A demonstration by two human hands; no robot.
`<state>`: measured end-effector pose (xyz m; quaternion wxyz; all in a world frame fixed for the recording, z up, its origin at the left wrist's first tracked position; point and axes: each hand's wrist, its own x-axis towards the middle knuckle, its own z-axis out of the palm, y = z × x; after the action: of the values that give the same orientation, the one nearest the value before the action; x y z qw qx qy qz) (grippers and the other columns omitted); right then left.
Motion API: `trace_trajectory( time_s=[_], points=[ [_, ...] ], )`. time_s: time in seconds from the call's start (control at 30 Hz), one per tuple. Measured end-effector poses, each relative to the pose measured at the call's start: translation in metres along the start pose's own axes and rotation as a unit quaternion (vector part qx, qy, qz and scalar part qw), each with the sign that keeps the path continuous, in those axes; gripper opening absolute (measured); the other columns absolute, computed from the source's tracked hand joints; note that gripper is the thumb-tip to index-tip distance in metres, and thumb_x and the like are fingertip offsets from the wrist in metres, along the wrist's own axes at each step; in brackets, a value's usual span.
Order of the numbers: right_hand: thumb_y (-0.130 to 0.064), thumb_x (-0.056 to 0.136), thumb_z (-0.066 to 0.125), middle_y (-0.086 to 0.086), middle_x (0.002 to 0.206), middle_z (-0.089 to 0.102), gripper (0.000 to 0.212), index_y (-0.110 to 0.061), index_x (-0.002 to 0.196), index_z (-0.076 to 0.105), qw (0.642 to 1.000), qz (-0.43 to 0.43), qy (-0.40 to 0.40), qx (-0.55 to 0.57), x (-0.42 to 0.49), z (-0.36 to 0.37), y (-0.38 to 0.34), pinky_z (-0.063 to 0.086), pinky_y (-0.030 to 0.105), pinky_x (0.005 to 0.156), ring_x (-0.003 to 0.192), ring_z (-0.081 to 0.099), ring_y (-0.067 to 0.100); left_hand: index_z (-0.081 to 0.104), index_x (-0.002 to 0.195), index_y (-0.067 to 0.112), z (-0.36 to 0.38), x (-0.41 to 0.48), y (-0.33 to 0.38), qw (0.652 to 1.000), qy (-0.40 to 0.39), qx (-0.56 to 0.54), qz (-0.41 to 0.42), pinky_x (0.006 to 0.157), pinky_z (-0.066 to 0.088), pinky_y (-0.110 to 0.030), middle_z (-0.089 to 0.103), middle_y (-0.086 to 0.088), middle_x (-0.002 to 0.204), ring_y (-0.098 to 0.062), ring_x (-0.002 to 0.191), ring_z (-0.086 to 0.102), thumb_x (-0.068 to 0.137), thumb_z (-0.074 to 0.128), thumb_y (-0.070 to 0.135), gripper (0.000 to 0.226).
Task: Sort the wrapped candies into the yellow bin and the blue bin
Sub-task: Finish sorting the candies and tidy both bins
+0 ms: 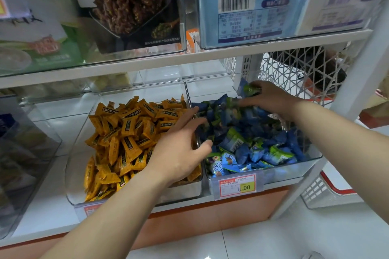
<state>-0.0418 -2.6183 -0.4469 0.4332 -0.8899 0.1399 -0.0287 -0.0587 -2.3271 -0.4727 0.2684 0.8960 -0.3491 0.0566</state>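
**Both hands in the blue candies, the right one gripping a piece**

The left forearm rises from the lower left of the frame and crosses the front right corner of the clear plastic yellow-candy bin, which is heaped with small yellow-orange wrapped candies. The left hand lies palm down over the wall between this bin and the neighbouring clear plastic blue-candy bin at centre right. Its fingers are spread and nearly straight. The fingertips touch the nearest of the blue and green wrapped candies, and the thumb bends inward at the edge of that pile. No piece is plainly pinched between them.

The right forearm enters from the right edge and runs up and left to the back of the blue-candy bin. The right hand is palm down, its fingers curled round one blue-green wrapped piece that sticks up above the heap. Its lower fingers rest on the pile.

Both palms face away, so whatever lies under them cannot be made out. The left hand covers part of the dividing wall.

A red-and-yellow paper price tag on the front of the blue-candy bin reads 1.00, and its smaller print is blurred. A white lattice plastic basket stands behind the right hand at upper right. The printed packages on the shelf above are soft and partly cut off by the top edge.
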Motion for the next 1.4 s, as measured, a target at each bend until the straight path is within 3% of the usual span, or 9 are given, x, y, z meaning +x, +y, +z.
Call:
trace_trajectory(
  time_s=[0.17,0.27,0.53,0.63,0.7,0.8,0.93,1.13,1.4],
  points=[
    [-0.051,0.077,0.078,0.007,0.13,0.06,0.06,-0.021,0.126,0.061,0.952,0.002,-0.053,-0.303,-0.007,-0.002,-0.004,0.047,0.033,0.087,0.102,0.057,0.025,0.044,0.138,0.044,-0.002,0.0,0.001,1.0,-0.002,-0.002,0.0,0.085,0.046,-0.021,0.01,0.035,0.156,-0.001,0.133,0.04,0.079,0.042,0.066,0.063],
    [-0.054,0.083,0.064,0.01,0.127,0.059,0.041,-0.023,0.11,0.067,0.942,-0.081,0.019,-0.325,-0.004,0.017,-0.012,0.052,0.042,0.093,0.108,0.059,0.03,0.044,0.139,0.043,-0.002,-0.001,0.002,1.0,-0.002,-0.002,-0.003,0.086,0.047,-0.021,0.01,0.035,0.156,-0.002,0.133,0.041,0.081,0.043,0.065,0.062],
    [-0.092,0.046,0.062,0.01,0.153,0.035,0.125,-0.038,0.153,0.028,0.921,0.006,-0.171,-0.349,0.044,0.058,-0.024,0.043,0.048,0.106,0.134,0.043,0.035,0.04,0.143,0.041,-0.004,-0.003,0.005,1.0,-0.016,-0.014,-0.008,0.098,0.047,-0.027,0.008,0.033,0.158,-0.005,0.14,0.034,0.08,0.045,0.058,0.065],
    [-0.092,0.035,0.065,0.004,0.143,0.052,0.107,-0.039,0.128,0.054,0.903,0.022,-0.208,-0.376,0.051,0.07,-0.019,0.046,0.041,0.096,0.117,0.056,0.026,0.038,0.144,0.043,-0.004,-0.002,0.003,0.999,-0.022,-0.022,-0.014,0.096,0.044,-0.024,0.006,0.034,0.158,-0.006,0.141,0.031,0.08,0.044,0.055,0.066],
    [-0.088,0.036,0.068,0.0,0.131,0.061,0.087,-0.039,0.107,0.058,0.911,0.017,-0.205,-0.356,0.048,0.072,-0.016,0.046,0.037,0.089,0.102,0.06,0.022,0.034,0.145,0.043,-0.002,-0.001,0.003,1.0,-0.025,-0.006,-0.015,0.092,0.05,-0.028,0.003,0.034,0.158,-0.009,0.14,0.035,0.08,0.042,0.055,0.067],
    [-0.079,0.044,0.076,0.001,0.138,0.055,0.115,-0.033,0.144,0.04,0.903,0.003,-0.264,-0.34,0.045,0.076,-0.013,0.04,0.032,0.09,0.104,0.053,0.021,0.029,0.147,0.043,0.0,-0.002,0.004,0.999,-0.028,0.011,-0.016,0.085,0.053,-0.029,0.0,0.034,0.158,-0.011,0.14,0.036,0.079,0.038,0.058,0.07],
    [-0.055,0.062,0.085,0.001,0.14,0.056,0.105,-0.023,0.149,0.036,0.918,-0.052,-0.26,-0.296,0.036,0.084,-0.007,0.042,0.029,0.089,0.113,0.057,0.02,0.022,0.148,0.046,0.0,-0.002,0.003,0.999,-0.035,0.012,-0.02,0.086,0.054,-0.032,-0.005,0.035,0.158,-0.012,0.143,0.034,0.079,0.035,0.061,0.071],
    [-0.046,0.053,0.084,-0.006,0.093,0.072,0.049,-0.024,0.092,0.065,0.95,-0.088,-0.224,-0.201,0.024,0.076,0.001,0.057,0.031,0.071,0.085,0.069,0.015,0.023,0.148,0.047,-0.001,-0.003,0.003,0.999,-0.036,0.002,-0.018,0.086,0.052,-0.029,-0.006,0.038,0.156,-0.01,0.142,0.033,0.08,0.037,0.062,0.071],
    [-0.041,0.063,0.09,-0.014,0.096,0.075,0.034,-0.037,0.094,0.076,0.983,-0.084,-0.135,0.09,0.014,0.009,-0.01,0.052,0.011,0.076,0.085,0.069,-0.005,0.026,0.146,0.05,-0.003,-0.003,-0.001,0.999,-0.034,-0.029,-0.008,0.094,0.048,-0.025,-0.004,0.042,0.154,-0.003,0.143,0.029,0.081,0.042,0.063,0.068]
  ],
)
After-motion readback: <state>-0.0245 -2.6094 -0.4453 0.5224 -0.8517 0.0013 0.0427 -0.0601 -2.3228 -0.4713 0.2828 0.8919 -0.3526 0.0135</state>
